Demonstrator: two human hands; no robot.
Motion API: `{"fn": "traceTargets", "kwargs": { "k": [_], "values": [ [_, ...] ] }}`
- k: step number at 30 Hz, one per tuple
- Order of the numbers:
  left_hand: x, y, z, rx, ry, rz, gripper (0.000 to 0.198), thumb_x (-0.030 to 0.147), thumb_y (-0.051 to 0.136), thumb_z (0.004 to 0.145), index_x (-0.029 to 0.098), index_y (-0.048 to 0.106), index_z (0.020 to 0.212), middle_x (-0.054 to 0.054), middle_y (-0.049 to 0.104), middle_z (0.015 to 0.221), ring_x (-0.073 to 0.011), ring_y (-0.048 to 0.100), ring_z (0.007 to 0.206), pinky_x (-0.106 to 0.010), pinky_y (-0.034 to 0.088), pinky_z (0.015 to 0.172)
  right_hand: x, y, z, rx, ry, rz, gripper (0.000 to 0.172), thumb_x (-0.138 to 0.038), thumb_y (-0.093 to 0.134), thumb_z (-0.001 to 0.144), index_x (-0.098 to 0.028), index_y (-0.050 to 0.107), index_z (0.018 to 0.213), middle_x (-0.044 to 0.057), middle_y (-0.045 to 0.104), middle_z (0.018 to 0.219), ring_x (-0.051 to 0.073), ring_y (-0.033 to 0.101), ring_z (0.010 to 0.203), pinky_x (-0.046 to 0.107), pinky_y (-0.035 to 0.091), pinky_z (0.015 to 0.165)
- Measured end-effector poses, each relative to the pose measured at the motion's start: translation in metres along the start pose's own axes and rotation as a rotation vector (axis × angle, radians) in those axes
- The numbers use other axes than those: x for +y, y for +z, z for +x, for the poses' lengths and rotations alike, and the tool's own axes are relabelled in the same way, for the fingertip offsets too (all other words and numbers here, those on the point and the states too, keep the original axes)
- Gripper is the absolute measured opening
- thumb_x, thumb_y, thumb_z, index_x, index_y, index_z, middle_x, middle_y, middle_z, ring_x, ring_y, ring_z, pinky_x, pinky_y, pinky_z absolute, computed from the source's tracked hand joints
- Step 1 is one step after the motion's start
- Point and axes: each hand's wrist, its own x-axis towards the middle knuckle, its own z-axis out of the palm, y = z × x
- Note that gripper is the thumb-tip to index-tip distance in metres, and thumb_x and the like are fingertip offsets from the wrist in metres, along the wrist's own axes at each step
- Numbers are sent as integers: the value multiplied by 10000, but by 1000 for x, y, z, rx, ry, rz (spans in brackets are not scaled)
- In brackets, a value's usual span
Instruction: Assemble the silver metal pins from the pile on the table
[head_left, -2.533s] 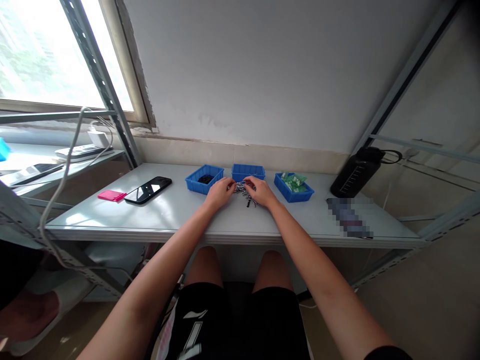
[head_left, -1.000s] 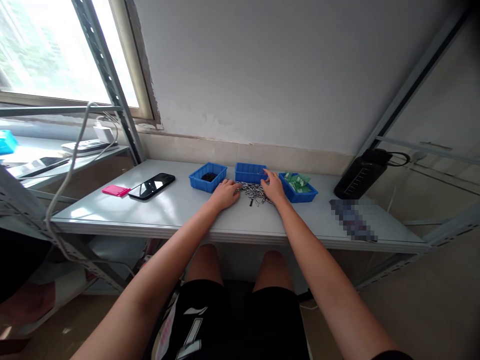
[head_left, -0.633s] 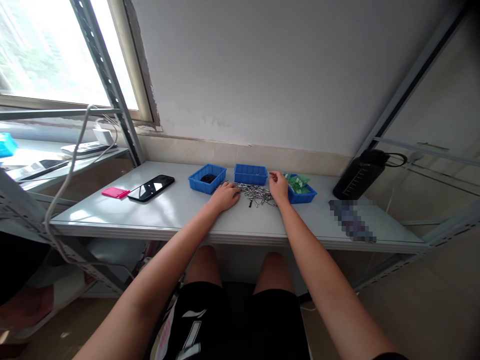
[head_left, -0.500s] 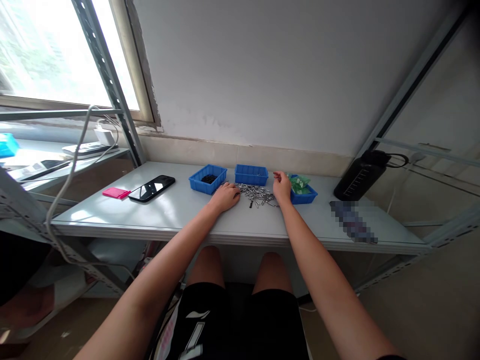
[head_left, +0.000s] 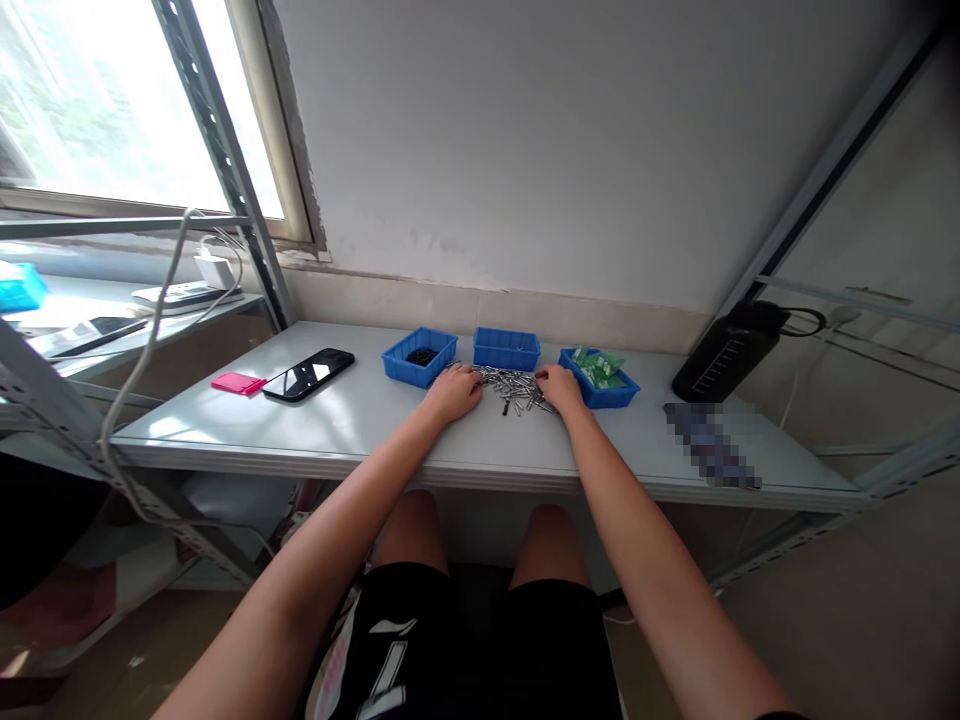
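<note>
A heap of small silver metal pieces (head_left: 512, 382) lies spread on the grey table (head_left: 337, 430), in front of three blue bins. My left hand (head_left: 454, 392) rests palm down at the heap's left edge, fingers together and lightly curled. My right hand (head_left: 559, 386) lies at the heap's right edge, fingers bent down onto the pieces; whether it holds any is hidden. The left bin (head_left: 420, 356) holds small black parts. The middle bin (head_left: 506, 349) shows no contents from here. The right bin (head_left: 600, 372) holds green pieces.
A black phone (head_left: 309, 374) and a pink card (head_left: 238, 383) lie on the table's left part. A black bottle (head_left: 727, 350) lies on its side at the right, with a blurred-out item (head_left: 709, 443) near it. A metal rack post (head_left: 225, 170) and a hanging cable (head_left: 142, 360) stand left.
The pieces were bunched between both hands and are now spread out. My right hand went up toward the green bin, then came back down onto the heap's right edge.
</note>
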Motion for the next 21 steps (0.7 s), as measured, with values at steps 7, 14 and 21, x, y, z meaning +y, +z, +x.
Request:
{"fn": "traceTargets", "kwargs": {
  "k": [7, 14, 21],
  "values": [
    [4, -8, -3, 33, -22, 18, 247, 213, 409, 868, 166, 633, 961, -100, 612, 971, -248, 536, 960, -350, 420, 842, -10, -20, -1, 129, -110, 14, 258, -329, 517, 904, -175, 573, 1103, 76, 580, 1132, 183, 576, 977, 386, 490, 845],
    [4, -10, -3, 30, -5, 30, 242, 222, 421, 870, 162, 649, 921, -99, 623, 925, -252, 545, 919, -353, 423, 808, -31, -43, 37, 389, -174, 149, 319, -246, 476, 840, -156, 578, 1128, 142, 600, 1080, 263, 539, 1007, 376, 416, 851],
    [4, -8, -2, 17, 5, 46, 239, 269, 439, 880, 170, 656, 889, -92, 637, 931, -244, 553, 908, -349, 412, 811, -8, -12, 19, 471, -218, 332, 334, -270, 381, 832, -133, 581, 1062, 110, 646, 908, 210, 587, 831, 340, 436, 820]
  ]
}}
